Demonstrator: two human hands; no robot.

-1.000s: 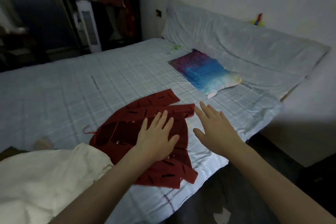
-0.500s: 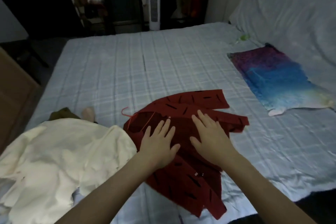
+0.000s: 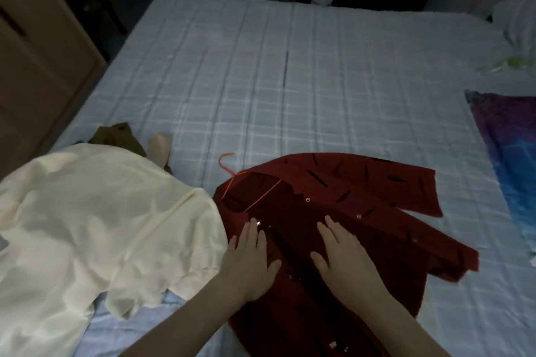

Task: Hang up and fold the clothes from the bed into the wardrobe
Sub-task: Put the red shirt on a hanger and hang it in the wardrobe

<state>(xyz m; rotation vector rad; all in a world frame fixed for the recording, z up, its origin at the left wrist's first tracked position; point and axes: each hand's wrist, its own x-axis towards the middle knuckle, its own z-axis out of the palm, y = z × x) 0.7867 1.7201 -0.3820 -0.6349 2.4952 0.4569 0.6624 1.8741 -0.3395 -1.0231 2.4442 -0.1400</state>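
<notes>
red shirt lay flat on the bed, on a red wire hanger at its collar, just right of the cream shirt. left hand and right hand were both flat, fingers straight, pressing the shirt front, gripping nothing. best done by smoothing outward from the placket, then buttoning before lifting by the hanger. no legible writing or labels.
</notes>
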